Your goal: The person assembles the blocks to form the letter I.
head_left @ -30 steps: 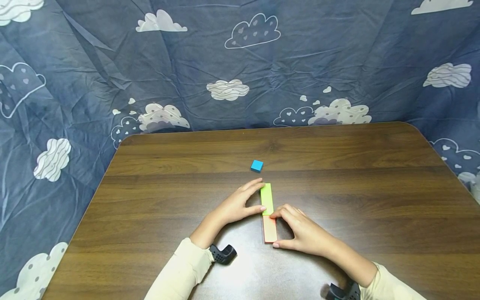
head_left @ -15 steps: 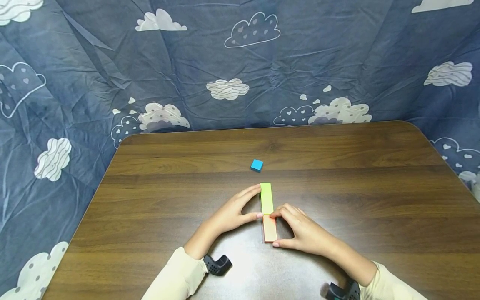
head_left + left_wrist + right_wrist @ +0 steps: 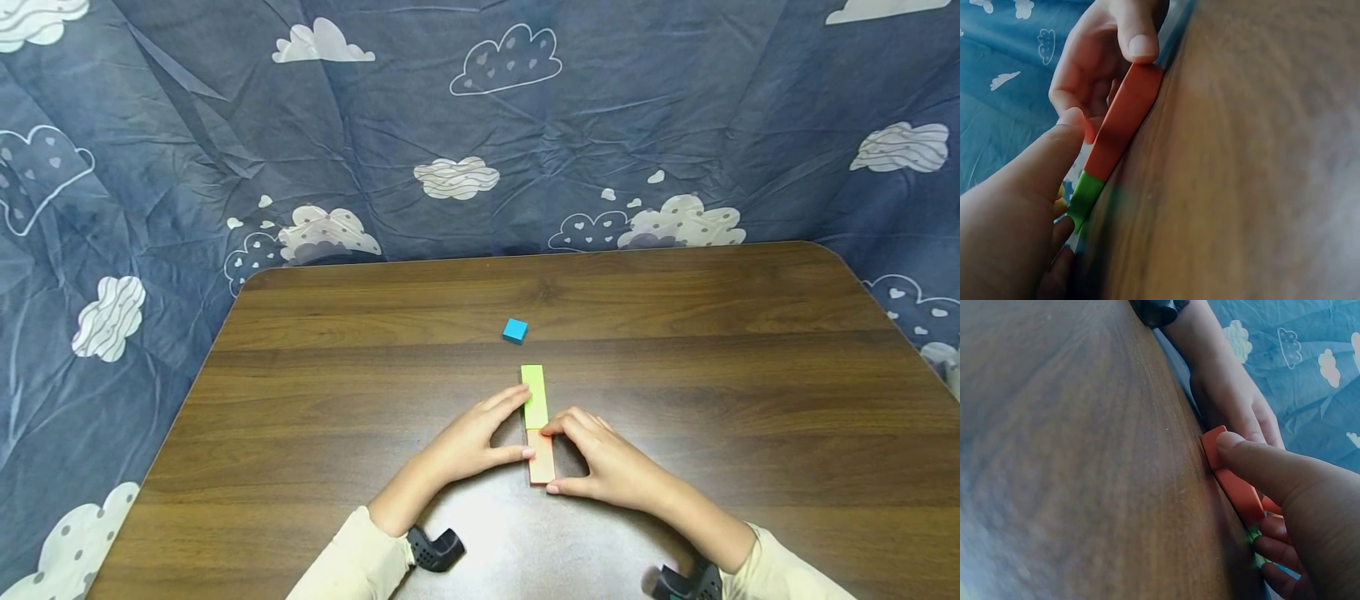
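Left hand [image 3: 467, 446] closer in, thumb [image 3: 510, 455] straight

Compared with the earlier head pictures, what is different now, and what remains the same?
The left hand moved toward the person; its thumb, first at the green block, is now at the orange block. The right hand still holds the orange block. The green block, orange block and blue block stayed in place.
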Action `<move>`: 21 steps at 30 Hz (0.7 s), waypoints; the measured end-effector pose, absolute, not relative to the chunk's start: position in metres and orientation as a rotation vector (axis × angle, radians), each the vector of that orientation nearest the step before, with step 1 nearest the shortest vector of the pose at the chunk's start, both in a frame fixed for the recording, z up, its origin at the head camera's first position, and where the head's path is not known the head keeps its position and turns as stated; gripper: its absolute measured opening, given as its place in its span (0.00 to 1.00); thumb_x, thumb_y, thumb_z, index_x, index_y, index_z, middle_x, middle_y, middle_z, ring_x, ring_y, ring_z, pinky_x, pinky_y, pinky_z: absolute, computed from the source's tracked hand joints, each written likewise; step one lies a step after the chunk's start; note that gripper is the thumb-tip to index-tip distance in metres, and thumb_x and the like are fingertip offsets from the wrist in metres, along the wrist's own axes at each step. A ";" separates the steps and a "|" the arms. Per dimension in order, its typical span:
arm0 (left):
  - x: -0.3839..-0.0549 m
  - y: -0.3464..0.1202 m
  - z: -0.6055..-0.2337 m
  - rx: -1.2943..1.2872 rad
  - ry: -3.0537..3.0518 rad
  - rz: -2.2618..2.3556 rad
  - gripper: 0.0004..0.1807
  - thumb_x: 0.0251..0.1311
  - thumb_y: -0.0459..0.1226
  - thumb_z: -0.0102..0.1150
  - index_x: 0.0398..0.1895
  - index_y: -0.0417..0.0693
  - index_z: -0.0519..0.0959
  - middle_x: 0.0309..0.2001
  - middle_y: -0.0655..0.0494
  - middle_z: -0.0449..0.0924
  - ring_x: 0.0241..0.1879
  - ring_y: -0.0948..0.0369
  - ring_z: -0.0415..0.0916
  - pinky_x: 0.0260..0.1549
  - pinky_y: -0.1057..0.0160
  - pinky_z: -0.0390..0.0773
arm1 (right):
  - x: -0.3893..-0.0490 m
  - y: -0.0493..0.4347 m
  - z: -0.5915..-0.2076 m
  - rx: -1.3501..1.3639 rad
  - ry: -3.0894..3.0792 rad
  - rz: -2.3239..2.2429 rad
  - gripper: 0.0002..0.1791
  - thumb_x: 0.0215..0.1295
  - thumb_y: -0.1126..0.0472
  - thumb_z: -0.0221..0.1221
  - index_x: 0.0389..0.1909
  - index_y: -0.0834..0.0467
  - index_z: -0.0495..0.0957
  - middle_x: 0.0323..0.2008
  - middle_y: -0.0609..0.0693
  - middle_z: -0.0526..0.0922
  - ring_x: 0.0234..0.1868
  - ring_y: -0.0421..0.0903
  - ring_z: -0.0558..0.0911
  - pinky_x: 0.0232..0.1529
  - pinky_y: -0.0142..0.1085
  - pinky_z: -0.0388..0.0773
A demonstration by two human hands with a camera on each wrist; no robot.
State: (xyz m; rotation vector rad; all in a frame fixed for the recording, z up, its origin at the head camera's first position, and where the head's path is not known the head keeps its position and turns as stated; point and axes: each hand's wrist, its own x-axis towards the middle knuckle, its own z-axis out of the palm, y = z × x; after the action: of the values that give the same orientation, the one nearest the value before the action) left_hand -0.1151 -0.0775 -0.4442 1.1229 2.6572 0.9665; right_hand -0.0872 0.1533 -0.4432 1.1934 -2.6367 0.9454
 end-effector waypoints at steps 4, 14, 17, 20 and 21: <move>-0.113 -0.075 -0.445 1.118 2.661 0.960 0.39 0.53 0.54 0.57 0.65 0.46 0.59 0.67 0.55 0.54 0.63 0.58 0.53 0.59 0.57 0.57 | -0.087 0.153 -0.443 1.187 -2.634 0.945 0.32 0.44 0.43 0.66 0.47 0.56 0.70 0.46 0.42 0.70 0.49 0.39 0.70 0.48 0.42 0.66; -0.112 -0.074 -0.443 1.128 2.681 0.938 0.38 0.53 0.55 0.57 0.64 0.46 0.62 0.66 0.56 0.54 0.62 0.57 0.56 0.57 0.57 0.61 | -0.086 0.152 -0.442 1.185 -2.619 0.959 0.32 0.44 0.43 0.66 0.47 0.56 0.70 0.46 0.42 0.70 0.48 0.39 0.70 0.47 0.42 0.67; -0.112 -0.074 -0.443 1.109 2.673 0.943 0.38 0.52 0.55 0.57 0.64 0.46 0.62 0.66 0.56 0.54 0.63 0.58 0.55 0.57 0.57 0.60 | -0.086 0.152 -0.440 1.173 -2.623 1.019 0.31 0.46 0.44 0.66 0.48 0.57 0.70 0.46 0.42 0.70 0.48 0.40 0.70 0.48 0.41 0.68; -0.112 -0.074 -0.442 1.092 2.663 0.949 0.38 0.52 0.54 0.58 0.64 0.47 0.62 0.67 0.57 0.53 0.63 0.58 0.55 0.57 0.57 0.60 | -0.086 0.153 -0.435 1.126 -2.647 1.099 0.30 0.49 0.47 0.65 0.50 0.58 0.69 0.47 0.44 0.70 0.48 0.41 0.71 0.49 0.40 0.69; -0.113 -0.074 -0.442 1.089 2.661 0.950 0.38 0.52 0.54 0.58 0.64 0.47 0.62 0.67 0.57 0.53 0.63 0.58 0.55 0.57 0.57 0.60 | -0.087 0.153 -0.433 1.105 -2.654 1.127 0.30 0.50 0.48 0.65 0.50 0.59 0.69 0.48 0.45 0.70 0.48 0.42 0.72 0.49 0.39 0.70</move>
State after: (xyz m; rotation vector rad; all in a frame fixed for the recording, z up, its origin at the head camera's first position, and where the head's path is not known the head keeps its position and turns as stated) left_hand -0.1127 -0.0738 -0.4422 1.0892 2.6613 0.9503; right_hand -0.0869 0.1527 -0.4326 1.1046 -2.6544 1.1269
